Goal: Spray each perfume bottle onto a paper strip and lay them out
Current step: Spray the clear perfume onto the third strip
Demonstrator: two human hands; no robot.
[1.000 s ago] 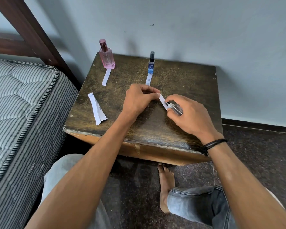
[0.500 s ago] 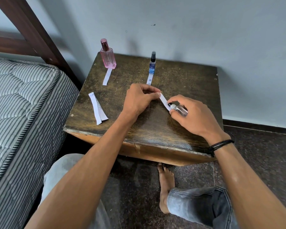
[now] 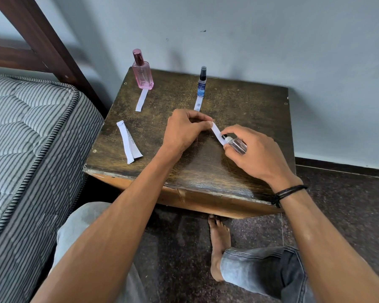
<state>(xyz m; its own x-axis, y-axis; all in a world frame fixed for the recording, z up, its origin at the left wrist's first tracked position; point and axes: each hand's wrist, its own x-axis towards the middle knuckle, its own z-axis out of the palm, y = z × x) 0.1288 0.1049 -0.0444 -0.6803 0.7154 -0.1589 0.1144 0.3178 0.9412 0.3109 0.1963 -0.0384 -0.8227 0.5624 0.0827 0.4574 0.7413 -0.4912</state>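
Hardly anything moved: left hand still pinches the paper strip, right hand grips the clear bottle, so spraying probably continues.

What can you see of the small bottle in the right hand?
The small clear bottle looks like glass or clear plastic, with a white collar and a dark spray nozzle. The right hand grips it round the body, tipped nearly sideways above the table. The nozzle points left, at the lower end of the paper strip that the left hand pinches. Part of its body is hidden by the gripping hand.
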